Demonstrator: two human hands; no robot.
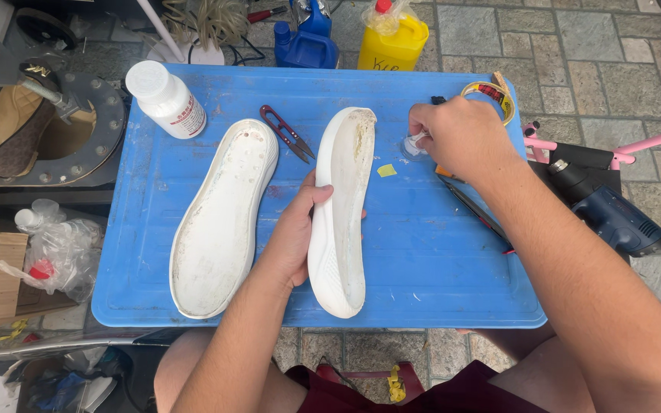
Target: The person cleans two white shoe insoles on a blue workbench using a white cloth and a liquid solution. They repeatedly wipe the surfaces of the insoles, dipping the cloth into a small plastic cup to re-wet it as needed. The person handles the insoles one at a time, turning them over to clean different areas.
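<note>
Blue tray (453, 260): L hand (296, 233) gripping tilted white sole (343, 222), R hand (460, 138) pinching small clear bottle (413, 145).

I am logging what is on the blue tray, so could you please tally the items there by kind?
White shoe soles: 2
White plastic bottle: 1
Red-handled thread snips: 1
Tape roll: 1
Small clear glue bottle: 1
Yellow scrap: 1
Total: 7
</note>
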